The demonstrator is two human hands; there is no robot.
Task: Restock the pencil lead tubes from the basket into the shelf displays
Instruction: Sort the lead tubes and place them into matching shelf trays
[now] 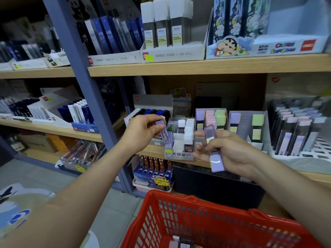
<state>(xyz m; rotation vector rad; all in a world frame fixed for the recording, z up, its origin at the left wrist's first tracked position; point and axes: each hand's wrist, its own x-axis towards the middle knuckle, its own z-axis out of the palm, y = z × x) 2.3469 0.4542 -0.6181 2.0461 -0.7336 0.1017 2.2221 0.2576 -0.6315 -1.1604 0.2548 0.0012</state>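
Fingers and thumb of my left hand (143,133) pinch one purple lead tube (163,134), held up in front of the middle shelf (317,177). I think I hold it high so I can look for the spot where it goes. Over on the right, my right hand (231,151) is curled round a small bunch of purple tubes (215,158), one end up and one end down. I guess that hand keeps spares ready, so I need not bend to the basket so often. Just behind it, farther back, stands the pastel display (211,119) with purple, pink and green caps. Right of that is a half-empty display (247,126) with gaps, which look like the best home. Near me, low down, the red basket (170,195) has a few more tubes (180,245) at the bottom.
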